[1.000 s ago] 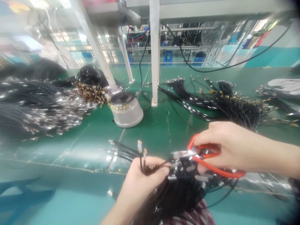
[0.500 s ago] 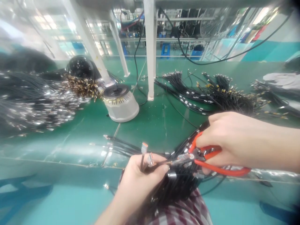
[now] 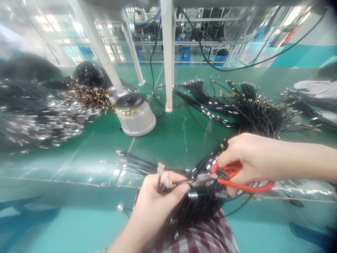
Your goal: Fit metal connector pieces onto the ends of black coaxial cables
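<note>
My left hand is closed around thin black cables whose small connector ends stick up above my fingers. My right hand grips red-handled pliers. The pliers' metal jaws meet a cable end just right of my left thumb. A thick bundle of black cables with metal ferrules hangs from between my hands toward my lap, over plaid cloth.
A white round device with a black top stands on the green bench. Heaps of black cables lie at the left and back right. A white post rises behind. Loose cables lie near the front edge.
My right hand with the pliers has shifted slightly left and down toward my left hand, and the jaws now sit at the cable end. The view tilted down a little over the second.
</note>
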Demonstrator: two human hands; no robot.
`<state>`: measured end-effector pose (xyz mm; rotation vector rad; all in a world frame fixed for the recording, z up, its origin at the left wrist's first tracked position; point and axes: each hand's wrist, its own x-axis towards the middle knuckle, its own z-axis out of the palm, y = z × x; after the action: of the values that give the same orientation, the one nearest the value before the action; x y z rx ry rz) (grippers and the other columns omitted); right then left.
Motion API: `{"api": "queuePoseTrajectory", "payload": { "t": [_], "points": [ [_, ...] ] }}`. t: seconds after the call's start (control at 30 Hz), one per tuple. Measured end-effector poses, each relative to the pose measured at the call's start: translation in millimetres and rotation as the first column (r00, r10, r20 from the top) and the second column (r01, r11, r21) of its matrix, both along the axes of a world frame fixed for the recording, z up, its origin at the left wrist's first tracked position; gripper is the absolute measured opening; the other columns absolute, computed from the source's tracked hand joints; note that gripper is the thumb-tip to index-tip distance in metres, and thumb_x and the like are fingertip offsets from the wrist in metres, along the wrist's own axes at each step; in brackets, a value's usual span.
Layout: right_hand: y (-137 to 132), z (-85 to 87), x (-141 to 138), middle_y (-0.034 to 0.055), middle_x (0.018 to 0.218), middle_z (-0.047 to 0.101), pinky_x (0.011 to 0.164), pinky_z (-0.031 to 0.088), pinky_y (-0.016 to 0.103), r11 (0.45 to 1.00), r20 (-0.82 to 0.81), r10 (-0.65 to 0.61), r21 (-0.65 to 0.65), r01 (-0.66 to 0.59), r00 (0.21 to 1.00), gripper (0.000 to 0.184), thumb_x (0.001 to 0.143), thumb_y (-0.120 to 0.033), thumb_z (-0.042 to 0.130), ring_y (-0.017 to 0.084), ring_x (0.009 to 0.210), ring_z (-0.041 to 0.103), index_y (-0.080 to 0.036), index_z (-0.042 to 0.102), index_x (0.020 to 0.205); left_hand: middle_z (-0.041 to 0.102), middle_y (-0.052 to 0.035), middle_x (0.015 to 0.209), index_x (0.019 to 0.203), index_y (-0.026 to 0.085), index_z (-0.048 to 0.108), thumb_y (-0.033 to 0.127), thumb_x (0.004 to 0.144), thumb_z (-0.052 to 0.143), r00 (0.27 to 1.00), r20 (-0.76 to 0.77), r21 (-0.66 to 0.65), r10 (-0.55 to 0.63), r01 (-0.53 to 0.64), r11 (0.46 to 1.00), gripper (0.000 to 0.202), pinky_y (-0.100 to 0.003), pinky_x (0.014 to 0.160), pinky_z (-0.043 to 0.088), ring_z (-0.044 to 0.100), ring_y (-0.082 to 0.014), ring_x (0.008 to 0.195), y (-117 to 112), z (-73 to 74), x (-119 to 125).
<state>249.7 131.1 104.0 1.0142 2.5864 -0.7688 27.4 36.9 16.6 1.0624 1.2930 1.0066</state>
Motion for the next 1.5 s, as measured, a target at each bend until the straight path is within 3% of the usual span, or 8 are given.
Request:
{"api": "queuePoseTrajectory", "payload": {
  "t": [0.13, 0.43, 0.8, 1.07, 1.17, 1.33, 1.5],
  "points": [
    [3, -7.8, 3, -0.0071, 0.049, 0.050, 0.043, 0.023, 0.021, 0.970, -0.011, -0.085, -0.231, 0.080, 0.996, 0.011, 0.076, -0.032, 0.071, 0.008, 0.046, 0.038, -0.026, 0.077, 0.068, 0.076, 0.0014, 0.069, 0.067, 0.024, 0.079, 0.017, 0.069, 0.073, 0.999, 0.037, -0.012, 0.033, -0.032, 0.999, 0.009, -0.019, 0.062, 0.052, 0.066, -0.0141, 0.066, -1, -0.4, 0],
    [7, -29.4, 7, -0.0060, 0.051, 0.050, 0.041, 0.021, 0.020, 0.790, -0.011, -0.248, -0.581, 0.195, 0.969, 0.019, 0.069, -0.033, 0.075, 0.006, 0.046, 0.036, -0.014, 0.074, 0.068, 0.077, 0.0029, 0.070, 0.068, 0.026, 0.079, 0.011, 0.070, 0.074, 0.992, 0.128, 0.024, 0.019, -0.022, 0.999, 0.016, -0.015, 0.061, 0.051, 0.067, -0.0109, 0.065, -1, -1.1, -1],
    [11, -48.8, 9, -0.0042, 0.053, 0.056, 0.041, 0.023, 0.019, 0.656, -0.037, -0.291, -0.736, 0.171, 0.956, 0.029, 0.066, -0.039, 0.078, 0.006, 0.045, 0.038, -0.011, 0.069, 0.065, 0.077, 0.0019, 0.071, 0.071, 0.025, 0.079, 0.012, 0.071, 0.074, 0.981, 0.191, 0.028, 0.032, -0.038, 0.999, 0.014, -0.016, 0.062, 0.052, 0.066, -0.0112, 0.065, -2, -3.8, -3],
    [6, -46.0, 6, -0.0085, 0.044, 0.044, 0.036, 0.027, 0.017, 0.542, 0.007, -0.297, -0.822, 0.174, 0.955, 0.015, 0.072, -0.026, 0.066, 0.006, 0.037, 0.035, -0.015, 0.064, 0.064, 0.077, -0.0002, 0.072, 0.070, 0.024, 0.079, 0.015, 0.072, 0.074, 0.984, 0.175, -0.005, 0.033, -0.032, 0.999, 0.010, -0.019, 0.062, 0.052, 0.066, -0.0140, 0.066, -3, -2.5, -4],
    [5, -42.9, 4, -0.0082, 0.044, 0.044, 0.036, 0.027, 0.017, 0.555, 0.015, -0.284, -0.813, 0.177, 0.959, 0.013, 0.073, -0.025, 0.064, 0.006, 0.037, 0.036, -0.015, 0.063, 0.065, 0.077, -0.0007, 0.072, 0.070, 0.024, 0.079, 0.015, 0.071, 0.075, 0.985, 0.167, 0.001, 0.038, -0.039, 0.999, 0.010, -0.020, 0.062, 0.052, 0.066, -0.0144, 0.066, -2, -3.1, -5],
    [5, -34.2, 2, -0.0063, 0.055, 0.048, 0.043, 0.026, 0.018, 0.753, -0.089, -0.355, -0.617, 0.228, 0.931, 0.021, 0.077, -0.034, 0.068, 0.006, 0.048, 0.037, -0.014, 0.064, 0.069, 0.076, -0.0003, 0.072, 0.068, 0.024, 0.079, 0.012, 0.071, 0.073, 0.991, 0.130, 0.020, 0.037, -0.040, 0.999, 0.014, -0.019, 0.063, 0.052, 0.066, -0.0145, 0.067, -2, -0.7, -3],
    [7, -23.0, 5, -0.0047, 0.057, 0.052, 0.046, 0.026, 0.020, 0.847, -0.116, -0.225, -0.514, 0.135, 0.967, 0.029, 0.080, -0.042, 0.067, 0.008, 0.050, 0.040, -0.014, 0.068, 0.073, 0.075, -0.0014, 0.070, 0.068, 0.022, 0.078, 0.016, 0.071, 0.072, 0.991, 0.130, -0.026, 0.043, -0.040, 0.999, 0.009, -0.022, 0.061, 0.051, 0.064, -0.0156, 0.065, -3, 2.0, -3]
  ]
}}
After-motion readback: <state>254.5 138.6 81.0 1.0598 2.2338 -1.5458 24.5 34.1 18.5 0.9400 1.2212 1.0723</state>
